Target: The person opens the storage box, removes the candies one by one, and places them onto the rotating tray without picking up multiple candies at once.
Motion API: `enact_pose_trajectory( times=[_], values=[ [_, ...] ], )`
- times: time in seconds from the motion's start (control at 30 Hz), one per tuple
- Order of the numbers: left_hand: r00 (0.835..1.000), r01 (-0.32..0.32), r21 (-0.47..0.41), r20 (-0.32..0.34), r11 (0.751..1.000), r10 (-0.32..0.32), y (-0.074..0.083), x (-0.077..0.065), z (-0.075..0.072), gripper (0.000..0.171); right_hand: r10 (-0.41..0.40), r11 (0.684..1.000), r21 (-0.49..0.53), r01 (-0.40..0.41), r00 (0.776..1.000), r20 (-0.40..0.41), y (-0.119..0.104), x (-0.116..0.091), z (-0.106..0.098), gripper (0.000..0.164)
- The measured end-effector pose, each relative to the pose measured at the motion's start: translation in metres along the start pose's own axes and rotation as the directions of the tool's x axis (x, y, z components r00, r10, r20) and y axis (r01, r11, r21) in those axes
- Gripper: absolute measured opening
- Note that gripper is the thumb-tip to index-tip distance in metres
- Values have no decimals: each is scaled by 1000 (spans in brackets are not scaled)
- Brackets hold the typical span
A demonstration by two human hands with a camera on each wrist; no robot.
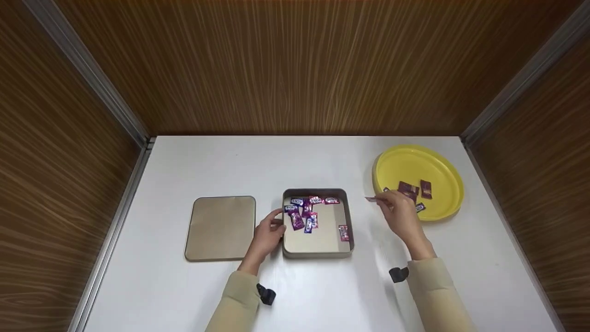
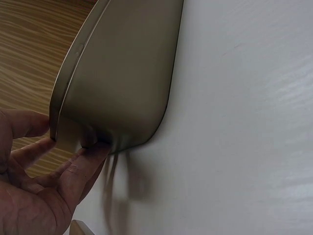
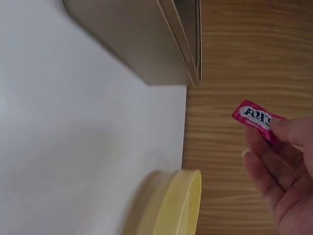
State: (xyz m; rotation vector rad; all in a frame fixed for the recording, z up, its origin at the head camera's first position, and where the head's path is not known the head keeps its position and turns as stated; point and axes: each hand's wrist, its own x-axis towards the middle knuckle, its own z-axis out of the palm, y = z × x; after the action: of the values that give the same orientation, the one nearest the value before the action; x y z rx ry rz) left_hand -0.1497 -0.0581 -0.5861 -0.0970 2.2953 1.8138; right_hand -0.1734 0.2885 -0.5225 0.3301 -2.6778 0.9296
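Observation:
An open square metal tin (image 1: 318, 249) holds several wrapped candies, mostly grouped at its back left, with a pink one (image 1: 344, 233) by the right wall. My left hand (image 1: 268, 235) holds the tin's left side, fingers bent at the rim and wall; in the left wrist view the fingers (image 2: 73, 181) touch the tin's corner. My right hand (image 1: 400, 214) pinches a pink Fox's candy (image 3: 255, 117) between thumb and fingers, just off the near-left rim of a yellow round tray (image 1: 442, 168). Several more candies (image 1: 426, 189) lie in that tray, some partly hidden behind the hand.
A flat square metal lid (image 1: 221, 228) lies on the white table (image 1: 258, 166) to the left of the tin. Wood-grain panels (image 1: 304, 69) close off the back and both sides. Each wrist carries a small black camera mount (image 1: 398, 275).

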Motion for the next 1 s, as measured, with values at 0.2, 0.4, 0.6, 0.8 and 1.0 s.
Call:
enact_pose_trajectory(
  times=[0.2,0.4,0.6,0.8,1.0],
  values=[
    [1000,-3,11,6,1000,3,0,-1,1,49,102,994,-24,-104,992,-75,30,-2,-18,11],
    [1000,-1,18,5,1000,1,1,0,1,49,214,974,-53,-222,970,-117,57,-7,-38,14],
    [1000,22,7,5,1000,-22,2,1,1,49,249,956,-132,-262,963,-104,77,-13,-49,15],
    [1000,7,9,8,1000,-7,1,1,1,49,290,932,-208,-297,955,-65,93,-17,-53,15],
    [1000,-9,1,11,1000,9,0,0,1,49,324,918,-230,-322,946,-31,104,-18,-54,17]
  ],
)
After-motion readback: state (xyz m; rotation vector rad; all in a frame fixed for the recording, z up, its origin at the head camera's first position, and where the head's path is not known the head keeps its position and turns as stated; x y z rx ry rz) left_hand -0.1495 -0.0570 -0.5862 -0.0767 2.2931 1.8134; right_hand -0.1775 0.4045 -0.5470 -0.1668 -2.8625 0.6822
